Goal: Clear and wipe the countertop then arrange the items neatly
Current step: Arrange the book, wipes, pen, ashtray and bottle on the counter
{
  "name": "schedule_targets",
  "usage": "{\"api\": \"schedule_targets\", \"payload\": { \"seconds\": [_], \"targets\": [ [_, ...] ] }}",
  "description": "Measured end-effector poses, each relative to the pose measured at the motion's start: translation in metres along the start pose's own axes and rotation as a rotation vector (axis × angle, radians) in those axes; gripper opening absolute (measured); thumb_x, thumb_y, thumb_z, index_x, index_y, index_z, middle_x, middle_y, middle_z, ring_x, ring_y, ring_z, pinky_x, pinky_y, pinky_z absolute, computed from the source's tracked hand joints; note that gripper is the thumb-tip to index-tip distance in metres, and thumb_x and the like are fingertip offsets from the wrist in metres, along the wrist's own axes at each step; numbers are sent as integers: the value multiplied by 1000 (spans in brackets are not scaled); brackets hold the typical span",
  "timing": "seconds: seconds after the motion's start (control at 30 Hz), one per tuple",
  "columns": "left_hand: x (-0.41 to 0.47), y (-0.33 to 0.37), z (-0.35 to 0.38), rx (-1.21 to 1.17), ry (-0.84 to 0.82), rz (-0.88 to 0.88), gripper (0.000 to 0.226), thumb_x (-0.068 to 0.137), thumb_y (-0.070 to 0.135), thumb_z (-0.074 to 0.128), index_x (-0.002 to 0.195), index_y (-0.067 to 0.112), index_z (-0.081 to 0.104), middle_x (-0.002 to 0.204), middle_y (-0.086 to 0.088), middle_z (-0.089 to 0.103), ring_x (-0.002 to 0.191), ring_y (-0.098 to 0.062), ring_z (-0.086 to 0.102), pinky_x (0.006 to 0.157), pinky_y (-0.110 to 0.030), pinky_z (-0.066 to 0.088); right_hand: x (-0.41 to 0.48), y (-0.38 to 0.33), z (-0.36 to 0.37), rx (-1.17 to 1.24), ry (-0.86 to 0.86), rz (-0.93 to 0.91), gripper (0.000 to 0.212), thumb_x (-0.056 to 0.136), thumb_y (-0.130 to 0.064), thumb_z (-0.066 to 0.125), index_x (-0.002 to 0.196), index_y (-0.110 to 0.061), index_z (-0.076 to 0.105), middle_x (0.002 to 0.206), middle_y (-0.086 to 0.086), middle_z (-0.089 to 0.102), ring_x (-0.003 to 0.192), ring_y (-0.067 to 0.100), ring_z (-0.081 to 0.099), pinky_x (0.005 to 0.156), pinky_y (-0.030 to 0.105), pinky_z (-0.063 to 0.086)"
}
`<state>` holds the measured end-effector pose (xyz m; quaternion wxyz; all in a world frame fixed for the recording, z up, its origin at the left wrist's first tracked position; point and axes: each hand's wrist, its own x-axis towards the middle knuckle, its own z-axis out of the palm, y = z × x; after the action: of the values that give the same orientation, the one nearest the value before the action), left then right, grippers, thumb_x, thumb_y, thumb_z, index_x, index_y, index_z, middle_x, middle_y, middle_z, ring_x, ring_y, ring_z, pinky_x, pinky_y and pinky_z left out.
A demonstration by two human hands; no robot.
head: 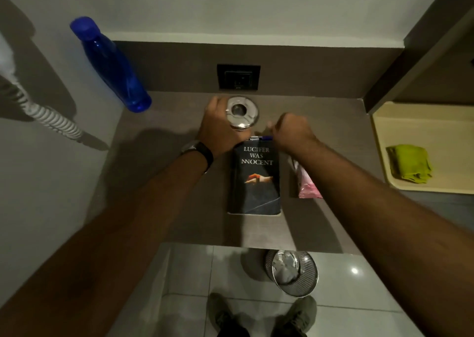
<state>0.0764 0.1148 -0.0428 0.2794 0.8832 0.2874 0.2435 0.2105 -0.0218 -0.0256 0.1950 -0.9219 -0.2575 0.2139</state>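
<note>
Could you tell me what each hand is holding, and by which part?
Left hand grips the metal ashtray by its left rim; right hand is curled, its hold hidden.

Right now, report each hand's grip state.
Left hand: grips the metal ashtray.
Right hand: fingers curled; whether it holds anything cannot be told.

Dim room light over our table, caught through a wide-angle lens.
We see light coming from the right, throwing soft shadows leftward across the table and the wall. A small glare spot shines on the glossy floor, highlights glint on the metal dish, the blue bottle leans with edge distortion, and detail is soft.
</note>
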Motion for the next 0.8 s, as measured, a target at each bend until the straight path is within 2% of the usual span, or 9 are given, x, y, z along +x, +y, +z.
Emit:
{"api": "schedule_targets", "payload": {
  "seconds": [0.1, 0.17, 0.23, 0.33, 0.4, 0.5, 0.63, 0.73, 0.8],
  "targets": [
    [1, 41, 26, -78, 10, 108, 72, 66, 29, 93, 124, -5, 67, 115, -17, 66, 104, -32, 67, 96, -37, 56, 19, 7, -14, 646, -26, 150, 56, 98, -59, 58, 105, -6, 74, 102, 12, 78, 95, 30, 75, 90, 46, 62],
    [9, 64, 39, -115, -63, 78, 86, 67, 27, 95, 137, -7, 59, 126, -18, 61, 113, -30, 64, 103, -25, 50, 32, 24, -24, 769, 35, 188, 47, 90, -56, 71, 102, -11, 77, 96, 8, 80, 92, 27, 78, 89, 49, 64],
    [18, 81, 51, -127, -154, 57, 99, 69, 32, 95, 149, -3, 48, 139, -15, 55, 126, -27, 59, 108, -20, 42, 49, 44, -36, 817, 68, 212, 37, 85, -47, 78, 95, -12, 77, 94, 9, 81, 90, 27, 79, 87, 51, 65],
    [19, 93, 66, -62, -194, 43, 110, 75, 40, 93, 158, -3, 35, 153, -19, 46, 140, -31, 50, 119, -39, 43, 81, 80, -52, 874, 148, 311, 36, 86, -43, 80, 97, -9, 76, 104, 14, 79, 96, 30, 78, 87, 51, 65],
    [10, 90, 74, -50, -142, -28, 97, 79, 37, 91, 155, 2, 41, 149, -18, 48, 135, -31, 53, 111, -45, 51, 102, 107, -55, 897, 193, 392, 39, 88, -39, 81, 102, -5, 72, 114, 16, 76, 98, 29, 77, 86, 48, 65],
    [-11, 74, 79, -115, -130, -135, 70, 83, 21, 87, 142, 10, 51, 139, -12, 49, 122, -26, 57, 102, -46, 56, 120, 143, -50, 819, 174, 462, 32, 93, -38, 77, 85, -12, 62, 115, 17, 74, 89, 27, 74, 87, 50, 65],
    [-28, 47, 78, -155, -87, -174, 58, 85, 18, 85, 134, 12, 54, 132, -4, 48, 117, -18, 55, 101, -33, 53, 127, 163, -43, 753, 160, 505, 49, 93, -48, 73, 117, -6, 69, 112, 12, 72, 88, 26, 74, 87, 46, 65],
    [-32, 39, 73, -156, -84, -211, 58, 87, 27, 84, 135, 16, 53, 132, -1, 50, 112, -14, 55, 95, -28, 52, 129, 161, -43, 783, 210, 540, 36, 92, -47, 76, 93, -12, 65, 106, 10, 70, 74, 21, 68, 73, 41, 66],
    [-36, 36, 70, -158, -90, -242, 56, 89, 30, 82, 135, 17, 53, 133, -1, 51, 110, -14, 56, 94, -30, 52, 129, 161, -44, 669, 235, 558, 46, 86, -58, 75, 93, -13, 66, 110, 9, 72, 85, 26, 72, 80, 42, 65]
  ]
}}
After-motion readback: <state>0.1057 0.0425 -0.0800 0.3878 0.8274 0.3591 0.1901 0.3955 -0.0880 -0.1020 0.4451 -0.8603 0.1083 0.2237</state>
